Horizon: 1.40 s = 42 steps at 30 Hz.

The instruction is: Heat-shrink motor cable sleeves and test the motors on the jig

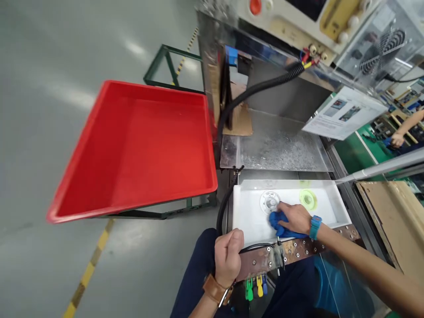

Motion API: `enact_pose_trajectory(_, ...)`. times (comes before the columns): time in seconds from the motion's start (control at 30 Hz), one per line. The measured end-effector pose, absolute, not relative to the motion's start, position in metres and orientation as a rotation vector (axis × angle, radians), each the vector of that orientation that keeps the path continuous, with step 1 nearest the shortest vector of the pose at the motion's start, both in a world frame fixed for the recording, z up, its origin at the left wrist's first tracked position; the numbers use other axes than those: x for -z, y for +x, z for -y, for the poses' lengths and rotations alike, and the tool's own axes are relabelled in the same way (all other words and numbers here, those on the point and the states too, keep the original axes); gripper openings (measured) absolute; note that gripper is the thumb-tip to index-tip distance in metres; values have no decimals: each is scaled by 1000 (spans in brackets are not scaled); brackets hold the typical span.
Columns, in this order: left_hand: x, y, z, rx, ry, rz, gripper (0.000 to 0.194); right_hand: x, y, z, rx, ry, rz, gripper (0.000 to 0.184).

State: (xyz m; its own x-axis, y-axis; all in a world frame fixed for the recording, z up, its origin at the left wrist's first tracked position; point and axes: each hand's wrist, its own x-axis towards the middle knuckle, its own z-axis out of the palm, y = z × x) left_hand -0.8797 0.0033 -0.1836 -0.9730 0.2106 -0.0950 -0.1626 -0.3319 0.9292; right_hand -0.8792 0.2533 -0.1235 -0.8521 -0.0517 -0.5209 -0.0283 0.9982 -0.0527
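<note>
My right hand (294,216) is closed on a crumpled blue cloth (280,221) inside a shallow white tray (247,221). Its fingertips are beside a round white fitting (269,202) on the tray floor. Farther right in the tray is a yellow-green ring-shaped piece (308,199). My left hand (228,256) is curled into a fist at the left end of a copper-coloured strip (294,248) along the tray's front. A thin black cable (256,246) runs close to that fist. Whatever the left fingers may hold is hidden.
To the left, a large red tray (149,145) rests on a green metal frame (172,66). A black corrugated hose (258,90) hangs from the machine (291,26). Small coloured clips (259,286) hang below the strip. At right are cardboard (394,221) and another person's arm (409,123).
</note>
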Motion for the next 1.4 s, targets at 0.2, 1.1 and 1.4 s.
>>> enact_pose_trajectory(0.2,190,-881,-6,-2394,71,-1731,52,93,-884,-328,-235,326,-3009,40)
enact_pose_trajectory(1.1,183,-881,-6,-2493,94,-1635,50,148,-925,-209,528,-596,-2483,17)
enact_pose_trajectory(1.4,182,-881,-6,-2525,79,-1614,51,134,-904,-248,387,-361,-2411,24)
